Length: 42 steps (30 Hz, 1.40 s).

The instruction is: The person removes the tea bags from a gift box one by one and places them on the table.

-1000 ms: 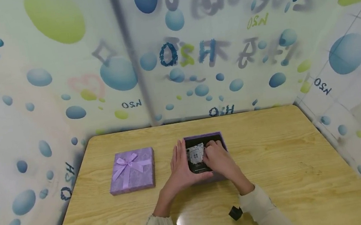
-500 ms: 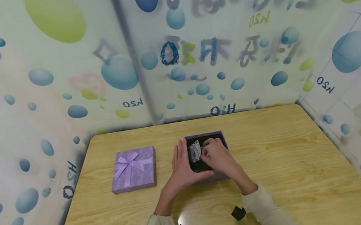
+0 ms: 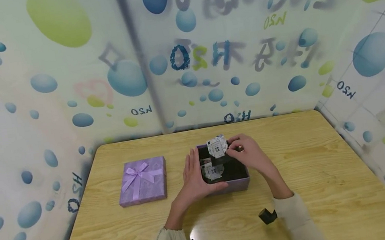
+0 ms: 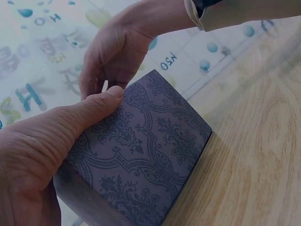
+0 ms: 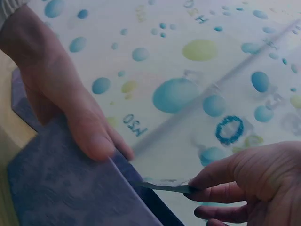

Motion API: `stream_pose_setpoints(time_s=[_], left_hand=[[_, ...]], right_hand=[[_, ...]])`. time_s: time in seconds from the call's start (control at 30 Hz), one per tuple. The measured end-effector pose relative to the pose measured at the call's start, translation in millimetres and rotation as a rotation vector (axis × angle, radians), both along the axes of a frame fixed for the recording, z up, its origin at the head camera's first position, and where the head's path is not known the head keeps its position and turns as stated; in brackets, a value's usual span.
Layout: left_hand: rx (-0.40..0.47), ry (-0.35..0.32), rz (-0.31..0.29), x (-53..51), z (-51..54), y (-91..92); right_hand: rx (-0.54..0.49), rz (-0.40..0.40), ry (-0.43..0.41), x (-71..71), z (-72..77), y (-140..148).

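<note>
Sachet (image 3: pixel 217 146) with printed pattern is above the purple gift box (image 3: pixel 237 185) – right hand (image 3: pixel 251 153) pinches its right edge. It seems light, thin, slightly flexible, so edge hold probably suffices. Left hand (image 3: pixel 194 182) – fingers straight – rests along the box's left wall.

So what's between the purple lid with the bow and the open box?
In the head view, a strip of bare wooden table comes beside the lid, then the person's left hand, resting against the box.
</note>
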State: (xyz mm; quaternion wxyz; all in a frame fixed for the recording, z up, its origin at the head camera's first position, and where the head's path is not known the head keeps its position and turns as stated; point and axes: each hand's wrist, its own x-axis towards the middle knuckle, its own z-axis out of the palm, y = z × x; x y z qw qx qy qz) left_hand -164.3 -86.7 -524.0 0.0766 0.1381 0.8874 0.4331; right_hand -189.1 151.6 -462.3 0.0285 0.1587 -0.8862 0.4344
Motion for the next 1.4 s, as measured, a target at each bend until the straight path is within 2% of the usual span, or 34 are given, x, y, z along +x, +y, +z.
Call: stream_pose_setpoints(time_s=[0.2, 0.47, 0.63, 0.83, 1.17, 1.4], left_hand=[[-0.007, -0.002, 0.009, -1.3, -2.1, 0.3], [-0.011, -0.005, 0.012, -1.9, -3.6, 0.8], [-0.011, -0.003, 0.011, -1.7, -3.0, 0.7], [-0.005, -0.006, 0.007, -0.3, -1.6, 0.4], [-0.003, -0.01, -0.006, -0.6, -1.6, 0.1], [0.001, -0.013, -0.002, -0.1, -0.5, -0.1]], right_hand=[[-0.078, -0.085, -0.133, -7.4, -3.2, 25], [-0.073, -0.138, -0.183, -15.9, -15.1, 43], [-0.081, -0.16, -0.217, -17.3, -16.5, 49], [-0.158, -0.174, -0.286, -18.6, -17.4, 59], [-0.219, -0.177, -0.277, -20.0, -19.7, 73], [-0.24, -0.182, -0.291, -23.9, -27.7, 82]])
